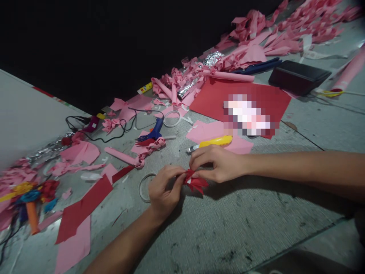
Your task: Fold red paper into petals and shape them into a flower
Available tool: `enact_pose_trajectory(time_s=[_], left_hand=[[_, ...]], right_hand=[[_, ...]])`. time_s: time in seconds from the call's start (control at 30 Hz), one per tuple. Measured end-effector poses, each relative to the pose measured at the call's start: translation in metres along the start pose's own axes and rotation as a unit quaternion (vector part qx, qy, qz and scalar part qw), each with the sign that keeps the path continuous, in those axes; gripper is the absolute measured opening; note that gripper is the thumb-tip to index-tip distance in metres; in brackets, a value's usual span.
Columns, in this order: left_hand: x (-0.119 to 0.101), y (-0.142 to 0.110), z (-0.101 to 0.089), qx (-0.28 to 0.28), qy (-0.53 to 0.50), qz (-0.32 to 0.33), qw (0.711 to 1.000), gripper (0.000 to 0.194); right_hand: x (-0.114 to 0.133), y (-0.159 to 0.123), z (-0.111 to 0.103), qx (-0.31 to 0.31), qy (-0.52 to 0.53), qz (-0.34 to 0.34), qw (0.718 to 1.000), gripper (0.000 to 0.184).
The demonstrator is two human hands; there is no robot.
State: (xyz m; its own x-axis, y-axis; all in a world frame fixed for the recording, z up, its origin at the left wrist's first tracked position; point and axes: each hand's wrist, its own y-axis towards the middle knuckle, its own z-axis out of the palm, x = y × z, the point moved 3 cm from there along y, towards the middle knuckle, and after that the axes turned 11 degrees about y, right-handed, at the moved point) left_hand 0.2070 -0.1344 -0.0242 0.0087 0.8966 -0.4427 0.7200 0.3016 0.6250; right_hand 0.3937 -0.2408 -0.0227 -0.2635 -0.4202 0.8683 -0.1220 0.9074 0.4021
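One left grip (164, 188), one right grip (215, 163) pinching red paper (198, 183) | grey surface (222, 228) | pink scraps (81, 152) | black backdrop (99, 45)

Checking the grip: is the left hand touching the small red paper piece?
Touching. The head view shows the left hand pinching the small red paper piece at its edge.

gray surface (228, 224), red sheet (208, 99), yellow cutter (216, 141), blue glue gun (154, 131), pink paper scraps (82, 152) lying on it

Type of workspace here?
Looks like a paper-craft work area, perhaps a makeshift one: a blue glue gun, a yellow utility knife and heaps of crumpled pink paper lie on one gray surface.
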Motion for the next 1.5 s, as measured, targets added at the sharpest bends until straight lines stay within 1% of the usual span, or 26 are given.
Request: enact_pose_trajectory(time_s=[0.17, 0.3, 0.47, 0.53, 0.7, 0.8, 0.87, 0.93, 1.0, 1.07, 1.13, 1.2, 1.27, 1.37, 1.43, 1.5], left_hand=[[-0.003, 0.002, 0.000, 0.005, 0.019, 0.017, 1.000, 0.023], [-0.007, 0.003, -0.001, 0.007, 0.039, 0.045, 0.998, 0.020], [-0.008, 0.003, -0.001, 0.011, 0.051, 0.062, 0.997, 0.021], [-0.007, 0.004, 0.000, 0.012, 0.052, 0.053, 0.997, 0.020], [-0.001, 0.004, 0.002, 0.019, 0.034, -0.012, 0.999, 0.018], [0.000, 0.003, 0.001, 0.012, 0.022, -0.023, 0.999, 0.019], [0.001, 0.001, 0.000, -0.002, 0.017, -0.030, 0.999, 0.019], [0.004, 0.000, 0.000, -0.019, 0.009, -0.052, 0.998, 0.018], [0.007, -0.001, 0.000, -0.041, -0.007, -0.082, 0.996, 0.016], [0.009, -0.001, 0.000, -0.059, -0.027, -0.109, 0.992, 0.013], [0.009, 0.001, 0.000, -0.062, -0.039, -0.121, 0.990, 0.011], [0.008, 0.004, 0.000, -0.048, -0.042, -0.117, 0.991, 0.011], [0.006, 0.007, 0.000, -0.029, -0.047, -0.103, 0.993, 0.012], [0.005, 0.008, 0.000, 0.006, -0.066, -0.084, 0.994, 0.013], [0.007, 0.007, 0.001, 0.010, -0.076, -0.089, 0.993, 0.017], [0.009, 0.005, 0.002, 0.010, -0.074, -0.104, 0.992, 0.023]], right_hand=[[0.002, 0.001, 0.001, -0.018, -0.008, 0.018, 1.000, 0.017], [0.002, 0.001, 0.003, -0.033, -0.027, 0.030, 0.999, 0.020], [0.006, -0.003, 0.005, -0.058, -0.110, -0.017, 0.992, 0.024], [0.006, -0.004, 0.006, -0.061, -0.147, -0.033, 0.987, 0.023], [0.006, -0.007, 0.005, -0.057, -0.186, -0.070, 0.978, 0.022], [0.006, -0.007, 0.004, -0.070, -0.166, -0.082, 0.980, 0.020], [0.006, -0.007, 0.003, -0.088, -0.126, -0.081, 0.985, 0.018], [0.005, -0.007, 0.001, -0.109, -0.074, -0.050, 0.990, 0.018], [0.003, -0.006, 0.000, -0.126, -0.025, 0.010, 0.992, 0.025], [0.000, -0.005, 0.000, -0.123, 0.015, 0.071, 0.990, 0.033], [-0.002, -0.005, 0.000, -0.123, 0.047, 0.112, 0.985, 0.034], [-0.004, -0.005, -0.001, -0.138, 0.070, 0.140, 0.978, 0.033], [-0.007, -0.005, -0.003, -0.164, 0.085, 0.158, 0.970, 0.035], [-0.009, -0.006, -0.005, -0.187, 0.090, 0.163, 0.965, 0.036], [-0.009, -0.006, -0.006, -0.188, 0.081, 0.159, 0.966, 0.030], [-0.007, -0.005, -0.005, -0.171, 0.078, 0.137, 0.973, 0.023]])
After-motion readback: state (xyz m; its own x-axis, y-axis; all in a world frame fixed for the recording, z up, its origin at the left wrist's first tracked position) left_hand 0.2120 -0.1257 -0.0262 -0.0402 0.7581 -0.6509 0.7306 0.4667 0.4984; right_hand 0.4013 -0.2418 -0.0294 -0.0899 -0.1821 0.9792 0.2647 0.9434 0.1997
